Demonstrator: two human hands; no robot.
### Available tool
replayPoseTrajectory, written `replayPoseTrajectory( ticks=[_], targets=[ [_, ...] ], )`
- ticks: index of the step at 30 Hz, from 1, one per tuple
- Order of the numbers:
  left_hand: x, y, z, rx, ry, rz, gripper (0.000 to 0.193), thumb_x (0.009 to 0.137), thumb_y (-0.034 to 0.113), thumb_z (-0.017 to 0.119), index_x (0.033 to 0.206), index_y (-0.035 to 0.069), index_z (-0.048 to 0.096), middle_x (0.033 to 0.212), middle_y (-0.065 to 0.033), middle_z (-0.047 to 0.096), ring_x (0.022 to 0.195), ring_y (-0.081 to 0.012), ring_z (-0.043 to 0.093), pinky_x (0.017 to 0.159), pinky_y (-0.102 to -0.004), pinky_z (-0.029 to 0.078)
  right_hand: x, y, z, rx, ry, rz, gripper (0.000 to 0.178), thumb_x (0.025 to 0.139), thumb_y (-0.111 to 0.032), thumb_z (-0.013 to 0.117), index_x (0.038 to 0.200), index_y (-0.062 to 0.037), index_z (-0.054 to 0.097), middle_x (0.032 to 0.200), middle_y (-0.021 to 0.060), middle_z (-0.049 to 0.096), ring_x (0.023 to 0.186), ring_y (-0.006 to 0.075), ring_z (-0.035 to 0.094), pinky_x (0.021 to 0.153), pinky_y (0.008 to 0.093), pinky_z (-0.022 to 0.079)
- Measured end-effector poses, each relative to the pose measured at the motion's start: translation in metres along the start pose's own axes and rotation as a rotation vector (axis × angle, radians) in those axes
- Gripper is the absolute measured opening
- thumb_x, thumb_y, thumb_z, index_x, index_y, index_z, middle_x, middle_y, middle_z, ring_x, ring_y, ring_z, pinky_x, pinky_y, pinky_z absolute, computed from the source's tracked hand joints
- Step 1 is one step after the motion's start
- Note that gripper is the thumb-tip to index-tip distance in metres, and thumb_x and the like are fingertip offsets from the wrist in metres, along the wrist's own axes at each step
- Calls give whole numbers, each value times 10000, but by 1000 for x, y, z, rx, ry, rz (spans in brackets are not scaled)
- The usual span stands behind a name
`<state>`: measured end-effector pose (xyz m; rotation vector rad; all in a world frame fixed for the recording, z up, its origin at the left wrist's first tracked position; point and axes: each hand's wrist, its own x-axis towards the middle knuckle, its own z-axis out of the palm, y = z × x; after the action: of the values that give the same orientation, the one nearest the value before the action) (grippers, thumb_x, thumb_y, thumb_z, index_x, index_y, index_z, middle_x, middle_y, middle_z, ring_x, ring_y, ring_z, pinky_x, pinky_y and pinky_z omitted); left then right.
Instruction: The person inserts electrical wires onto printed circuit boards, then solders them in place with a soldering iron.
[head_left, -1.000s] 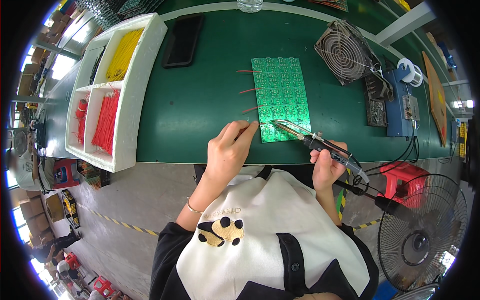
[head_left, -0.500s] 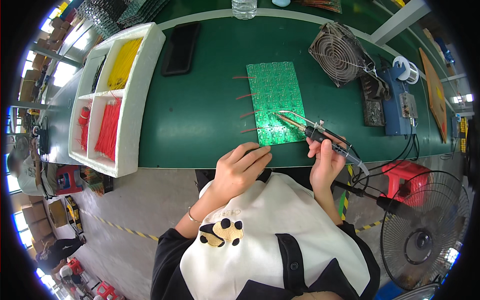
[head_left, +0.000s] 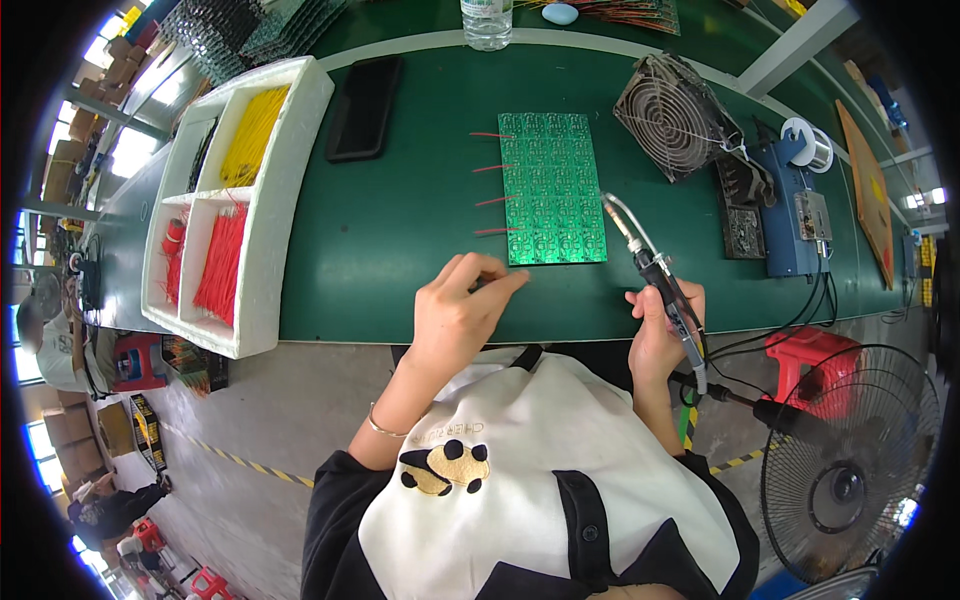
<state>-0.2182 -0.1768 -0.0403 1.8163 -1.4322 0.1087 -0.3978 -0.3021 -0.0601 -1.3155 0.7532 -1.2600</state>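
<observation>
A green circuit board panel [head_left: 553, 190] lies on the green bench. Several short red wires [head_left: 494, 202] stick out from its left edge. My right hand [head_left: 660, 335] is closed around a soldering iron [head_left: 656, 275] with a thin metal tube along its barrel. The iron points up and away, its tip just right of the board's right edge and apart from the board's middle. My left hand [head_left: 460, 305] is just below and left of the board's near edge. Its fingers are bent but apart, with nothing visible in them.
To the left stands a white foam box [head_left: 262, 220] with yellow wires [head_left: 255, 135] and red wires [head_left: 222, 265]. A black phone [head_left: 365, 108], a bottle [head_left: 487, 22], a fan [head_left: 668, 115] and a blue soldering unit with a solder spool [head_left: 808, 145] surround the board.
The board has shifted slightly away from me. My right hand has lifted the iron off the board and swung its tip rightward. My left hand has moved left, off the board's near edge.
</observation>
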Motion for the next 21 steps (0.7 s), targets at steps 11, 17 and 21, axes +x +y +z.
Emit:
replayPoseTrajectory(
  ticks=[11,17,21],
  targets=[
    [-6,0,11,-174,83,-184,153,713,-74,679,848,-2,673,782,-76,612,611,-152,596,510,-245,501,-22,-6,-4,-120,-218,51,204,861,-96,585,897,28,428,663,90,547,554,100,526,649,313,536],
    [-4,-4,12,-212,136,-185,113,717,-22,698,814,11,651,719,-76,602,548,-168,575,477,-264,466,-25,-2,-12,-93,-297,54,223,816,-45,641,917,9,449,792,137,624,626,85,573,538,206,467],
    [-4,-2,11,-232,78,-328,94,726,-15,702,807,-2,655,702,-88,621,561,-149,604,495,-238,485,-25,-1,-12,-114,-310,33,221,812,-41,646,910,4,454,775,120,628,615,71,553,536,199,442]
  ],
)
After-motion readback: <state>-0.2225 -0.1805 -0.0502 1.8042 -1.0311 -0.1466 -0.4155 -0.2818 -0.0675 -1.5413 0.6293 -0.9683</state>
